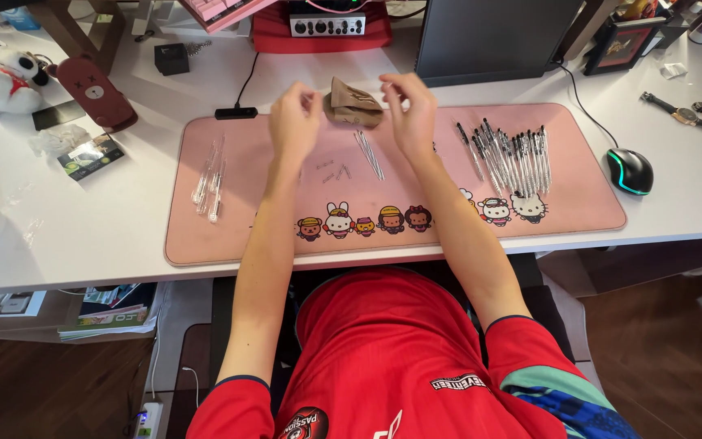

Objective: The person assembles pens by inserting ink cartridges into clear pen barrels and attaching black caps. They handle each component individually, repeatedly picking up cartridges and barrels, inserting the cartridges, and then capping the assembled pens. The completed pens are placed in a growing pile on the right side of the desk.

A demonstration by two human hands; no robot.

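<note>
We are raising both hands above the pink rubber desk mat (205,236), and neither grip is clearly grasping anything. Our left hand (296,120) is curling its fingers loosely inward, thumb meeting fingertips; our right hand (409,112) is doing much the same, fingers bent and pinching toward the thumb. Something very small may be pinched in either one, but we cannot tell from this view.

Between the two grips, just beyond the fingertips, a crumpled brown paper bag (354,104) is sitting on the mat, its opening turned toward us. The right grip is almost touching its right edge, while the left one is hanging a little apart from its left side, so the right hand is the nearer.

Below the gap between the grips, a small bundle of thin clear pen refills (369,153) is lying on the mat, its long axis running away from us and leaning slightly left at the far end. A few tiny springs (333,171) are scattered just left of it, under the left wrist.

Farther out, well to the right of the right grip, a row of assembled clear pens (513,154) is lying side by side. Well to the left of the left grip, a few empty clear pen barrels (210,180) are resting. Both groups are pointing away from us on the white surface (83,236).
</note>
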